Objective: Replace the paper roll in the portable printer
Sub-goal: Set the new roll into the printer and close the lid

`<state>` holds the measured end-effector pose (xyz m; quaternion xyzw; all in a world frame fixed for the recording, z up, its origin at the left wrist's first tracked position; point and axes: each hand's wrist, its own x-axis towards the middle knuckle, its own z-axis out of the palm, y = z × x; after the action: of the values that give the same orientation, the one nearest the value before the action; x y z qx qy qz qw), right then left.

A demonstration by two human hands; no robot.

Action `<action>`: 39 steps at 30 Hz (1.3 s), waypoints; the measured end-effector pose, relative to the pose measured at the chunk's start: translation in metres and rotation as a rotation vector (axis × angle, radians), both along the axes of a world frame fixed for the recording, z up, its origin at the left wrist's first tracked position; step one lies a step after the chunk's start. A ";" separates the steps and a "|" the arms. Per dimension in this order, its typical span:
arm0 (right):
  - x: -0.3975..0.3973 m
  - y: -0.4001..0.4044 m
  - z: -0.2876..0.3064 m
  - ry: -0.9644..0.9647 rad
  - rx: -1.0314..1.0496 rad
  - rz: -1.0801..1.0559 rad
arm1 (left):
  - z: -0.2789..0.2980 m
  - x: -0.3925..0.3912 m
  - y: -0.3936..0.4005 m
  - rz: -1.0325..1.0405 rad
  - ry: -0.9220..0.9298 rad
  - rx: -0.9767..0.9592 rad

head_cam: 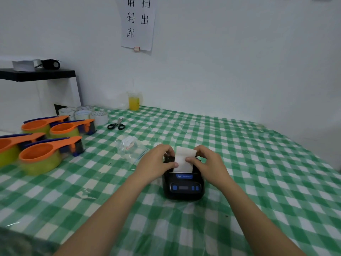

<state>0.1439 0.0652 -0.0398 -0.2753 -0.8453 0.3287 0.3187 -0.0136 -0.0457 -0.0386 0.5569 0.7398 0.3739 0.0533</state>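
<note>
A small black portable printer (183, 185) with blue buttons sits on the green checked tablecloth, in the middle of the head view. A strip of white paper (183, 159) rises from its top slot. My left hand (156, 163) pinches the strip's left edge with thumb and fingers. On the other side, my right hand (206, 163) grips the right edge, its thumb lying on the paper's face. The roll itself and the far part of the printer are hidden behind both hands and the strip.
A clear plastic bag (129, 146) with something white inside lies left of the printer. Black scissors (116, 124), several tape rolls (97, 116) and orange tape dispensers (44, 152) fill the left side. A cup of yellow drink (134, 101) stands by the wall.
</note>
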 end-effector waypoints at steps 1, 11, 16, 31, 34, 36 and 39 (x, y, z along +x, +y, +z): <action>0.000 0.000 0.001 0.011 -0.027 0.010 | 0.000 0.000 -0.001 -0.007 0.000 -0.012; -0.007 0.004 -0.002 0.115 -0.202 -0.036 | 0.003 0.001 -0.002 -0.046 0.014 -0.107; -0.004 0.008 -0.005 0.086 -0.297 0.002 | -0.002 -0.002 -0.004 -0.059 -0.079 -0.174; 0.005 -0.001 -0.014 0.008 -0.175 -0.065 | -0.006 0.004 -0.010 -0.036 -0.140 -0.142; 0.004 -0.003 -0.017 0.006 -0.118 -0.072 | -0.006 0.004 -0.012 -0.037 -0.113 -0.151; 0.005 -0.003 -0.017 -0.008 -0.077 -0.072 | -0.006 0.003 -0.013 -0.044 -0.102 -0.161; 0.007 -0.002 -0.018 -0.046 -0.019 -0.044 | -0.011 0.001 -0.014 -0.057 -0.092 -0.178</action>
<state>0.1508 0.0634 -0.0577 -0.3043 -0.8430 0.3233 0.3036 -0.0122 -0.0596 -0.0500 0.5529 0.7506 0.3304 0.1472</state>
